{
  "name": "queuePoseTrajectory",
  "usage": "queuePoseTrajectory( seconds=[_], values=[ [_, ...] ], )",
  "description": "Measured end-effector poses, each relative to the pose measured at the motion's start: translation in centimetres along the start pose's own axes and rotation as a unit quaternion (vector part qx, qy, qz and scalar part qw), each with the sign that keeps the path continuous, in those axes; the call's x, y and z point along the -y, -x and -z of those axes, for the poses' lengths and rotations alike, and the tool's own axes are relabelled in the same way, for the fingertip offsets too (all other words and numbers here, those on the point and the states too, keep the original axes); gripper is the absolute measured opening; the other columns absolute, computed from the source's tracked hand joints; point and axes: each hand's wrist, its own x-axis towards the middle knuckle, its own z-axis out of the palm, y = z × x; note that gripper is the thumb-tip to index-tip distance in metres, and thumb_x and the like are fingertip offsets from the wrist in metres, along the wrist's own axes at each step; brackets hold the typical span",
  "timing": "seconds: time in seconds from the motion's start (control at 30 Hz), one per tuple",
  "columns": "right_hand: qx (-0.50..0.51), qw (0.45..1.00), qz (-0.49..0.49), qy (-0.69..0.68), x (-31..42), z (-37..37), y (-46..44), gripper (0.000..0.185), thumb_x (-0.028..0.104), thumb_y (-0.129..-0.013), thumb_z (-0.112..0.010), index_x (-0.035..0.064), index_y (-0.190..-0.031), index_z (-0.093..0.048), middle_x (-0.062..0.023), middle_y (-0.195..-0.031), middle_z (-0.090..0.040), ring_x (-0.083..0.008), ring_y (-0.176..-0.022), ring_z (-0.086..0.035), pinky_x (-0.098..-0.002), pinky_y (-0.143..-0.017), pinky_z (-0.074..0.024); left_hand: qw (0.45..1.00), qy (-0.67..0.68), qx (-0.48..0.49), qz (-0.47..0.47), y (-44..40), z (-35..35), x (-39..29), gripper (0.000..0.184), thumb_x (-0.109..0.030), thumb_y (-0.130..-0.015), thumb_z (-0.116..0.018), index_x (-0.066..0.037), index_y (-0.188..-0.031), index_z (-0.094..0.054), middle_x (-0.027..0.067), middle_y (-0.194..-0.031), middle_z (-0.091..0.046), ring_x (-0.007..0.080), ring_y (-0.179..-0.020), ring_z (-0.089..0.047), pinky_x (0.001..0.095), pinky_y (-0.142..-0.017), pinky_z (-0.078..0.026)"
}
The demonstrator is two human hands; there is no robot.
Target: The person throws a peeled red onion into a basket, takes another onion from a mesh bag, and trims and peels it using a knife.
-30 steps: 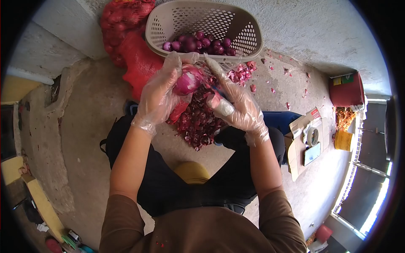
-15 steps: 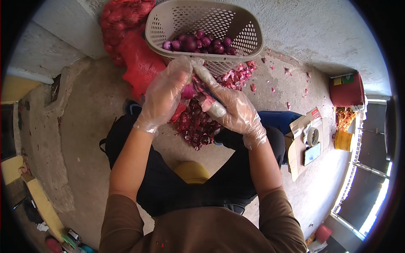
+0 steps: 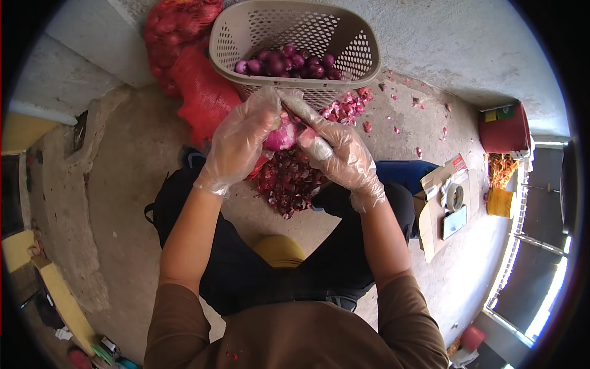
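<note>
Onion point(image 3: 283, 136) is held just on the near side of the basket point(image 3: 301, 24), above the heap of skins point(image 3: 290, 184). It is gripped by the left hand point(image 3: 236, 147), whose gloved fingers are curled closely around its far and left sides. The right hand point(image 3: 347, 161) is partly closed, its wrapped thumb point(image 3: 318, 148) set beside the onion and its index finger reaching over it; whether a blade is held there cannot be told. The grip could be lost, in all likelihood, if the smooth bulb is turned under slack plastic film, and it might be dropped short of the basket; a glove fold could also be caught between the fingers. A pale-streaked side is faced upward, but the ends are hidden, so the long axis and its direction relative to the basket cannot be told.
</note>
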Motion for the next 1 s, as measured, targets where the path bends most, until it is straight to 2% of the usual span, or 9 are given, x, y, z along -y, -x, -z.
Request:
queuePoseTrajectory(
  seconds=[0.07, 0.17, 0.23, 0.4, 0.5, 0.57, 0.67, 0.77, 1.0],
  values=[
    [-0.002, 0.997, -0.051, -0.055, -0.1, -0.1, 0.2, 0.053, 0.025, -0.096, -0.061, 0.0098, -0.146, -0.048, -0.0116, -0.087, -0.067, -0.0163, -0.073, -0.063, -0.0312, -0.074, -0.051, 0.998, 0.059, 0.027, 0.002, -0.4, 0.2, 0.2, 0.069, -0.051, -0.099, -0.052, 0.005, -0.138, -0.043, 0.0114, -0.126, -0.055, 0.0163, -0.115, -0.055, 0.0335, -0.099, -0.048],
    [-0.005, 0.988, -0.098, -0.12, 0.4, 0.1, 0.5, 0.054, 0.027, -0.097, -0.061, 0.0108, -0.147, -0.048, -0.0044, -0.079, -0.058, -0.0081, -0.07, -0.052, -0.0248, -0.072, -0.0476, 0.999, 0.037, -0.015, -0.005, 0.3, 0.9, 1.6, 0.068, -0.052, -0.1, -0.049, 0.004, -0.139, -0.041, 0.0119, -0.127, -0.055, 0.0184, -0.119, -0.055, 0.036, -0.101, -0.049],
    [-0.009, 0.984, -0.104, -0.145, 1.4, 0.3, 0.5, 0.054, 0.029, -0.098, -0.06, 0.0112, -0.147, -0.047, -0.0015, -0.077, -0.052, -0.006, -0.07, -0.045, -0.0218, -0.071, -0.0452, 0.993, 0.103, -0.038, 0.044, 0.5, 0.5, 1.4, 0.068, -0.054, -0.101, -0.046, 0.003, -0.138, -0.041, 0.0122, -0.126, -0.056, 0.019, -0.118, -0.057, 0.0366, -0.099, -0.05],
    [0.003, 0.999, -0.005, -0.05, 0.4, 0.5, 0.2, 0.06, 0.034, -0.099, -0.059, 0.0106, -0.151, -0.041, -0.013, -0.11, -0.066, -0.016, -0.089, -0.065, -0.0314, -0.081, -0.0508, 0.982, 0.139, -0.074, 0.103, -0.1, -0.5, -0.4, 0.069, -0.058, -0.102, -0.038, 0.002, -0.135, -0.044, 0.0129, -0.125, -0.057, 0.0197, -0.114, -0.06, 0.0346, -0.095, -0.053],
    [0.036, 0.998, 0.039, 0.035, 1.2, 0.7, 0.1, 0.065, 0.035, -0.098, -0.06, 0.0108, -0.153, -0.035, -0.0205, -0.132, -0.059, -0.0314, -0.105, -0.067, -0.038, -0.087, -0.0514, 0.994, 0.041, -0.065, 0.079, -0.1, 0.0, 0.4, 0.07, -0.058, -0.102, -0.034, 0.003, -0.134, -0.046, 0.013, -0.126, -0.057, 0.0193, -0.113, -0.06, 0.0331, -0.095, -0.052],
    [0.05, 0.995, 0.051, 0.073, 1.2, 0.6, 0.1, 0.067, 0.035, -0.097, -0.061, 0.0113, -0.153, -0.032, -0.0228, -0.136, -0.056, -0.0395, -0.108, -0.065, -0.0407, -0.087, -0.0517, 0.997, -0.011, -0.053, 0.049, -0.2, 0.2, 0.7, 0.07, -0.058, -0.103, -0.033, 0.004, -0.133, -0.047, 0.0131, -0.127, -0.057, 0.0188, -0.114, -0.059, 0.0324, -0.096, -0.051],
    [0.065, 0.995, 0.022, 0.078, 0.8, 0.2, 0.1, 0.067, 0.034, -0.096, -0.061, 0.0137, -0.153, -0.032, -0.0221, -0.126, -0.061, -0.0449, -0.102, -0.062, -0.0432, -0.082, -0.0533, 0.997, -0.068, -0.045, -0.004, -0.2, 0.2, 1.1, 0.072, -0.058, -0.103, -0.033, 0.006, -0.133, -0.046, 0.0139, -0.129, -0.056, 0.0188, -0.117, -0.056, 0.033, -0.101, -0.045],
    [0.039, 0.993, 0.08, 0.076, -0.1, -0.1, -0.1, 0.065, 0.033, -0.096, -0.061, 0.0146, -0.152, -0.035, -0.0223, -0.116, -0.066, -0.0443, -0.096, -0.064, -0.043, -0.08, -0.0536, 0.995, -0.093, -0.04, 0.014, 0.1, 0.3, 0.4, 0.074, -0.056, -0.104, -0.033, 0.01, -0.137, -0.043, 0.0155, -0.133, -0.054, 0.0201, -0.121, -0.052, 0.0337, -0.106, -0.04],
    [0.062, 0.993, 0.02, 0.097, 0.3, 0.1, -0.2, 0.055, 0.026, -0.096, -0.061, 0.0122, -0.147, -0.045, -0.0223, -0.107, -0.069, -0.0428, -0.094, -0.065, -0.0413, -0.081, -0.0537, 0.979, -0.189, -0.018, -0.073, 0.5, 1.1, 1.4, 0.076, -0.052, -0.104, -0.037, 0.013, -0.143, -0.036, 0.0174, -0.138, -0.052, 0.0202, -0.124, -0.051, 0.0339, -0.109, -0.037]
  ],
)
